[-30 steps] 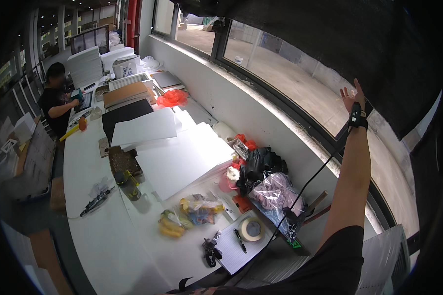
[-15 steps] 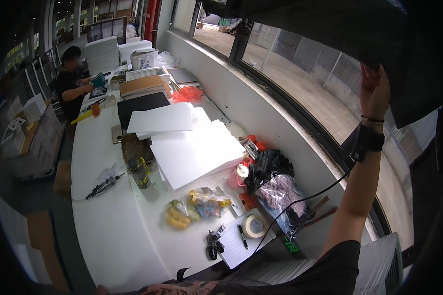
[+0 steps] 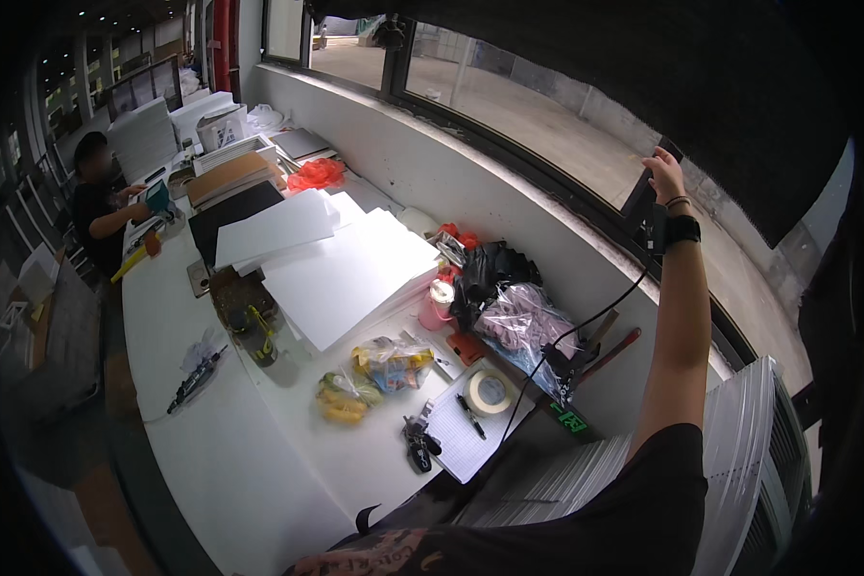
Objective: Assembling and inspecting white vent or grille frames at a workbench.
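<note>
My right arm reaches out over the window sill. My right hand (image 3: pixel 664 176) is in front of the window, its fingers loosely bent and apart, and I see nothing in them. Just above and beside it hangs a black cloth (image 3: pixel 701 86) covering the upper window; its lower edge is close to the fingers but does not look gripped. The dark window frame (image 3: pixel 638 206) runs just below the hand. A dark band and a device are on my right wrist, with a black cable (image 3: pixel 605 309) trailing down to the table. My left hand is out of view.
On the white table (image 3: pixel 221 461) lie stacked white sheets (image 3: pixel 346 274), a bottle (image 3: pixel 252 336), bagged yellow food (image 3: pixel 344 398), a tape roll (image 3: pixel 490 393), keys (image 3: pixel 420 442) and a pen. Louvered panels (image 3: pixel 739 451) lean at lower right. Another person (image 3: pixel 101 206) works at far left.
My right hand has come down from the black cloth's edge and opened away from it. The cloth hangs differently, and the whole view has shifted.
</note>
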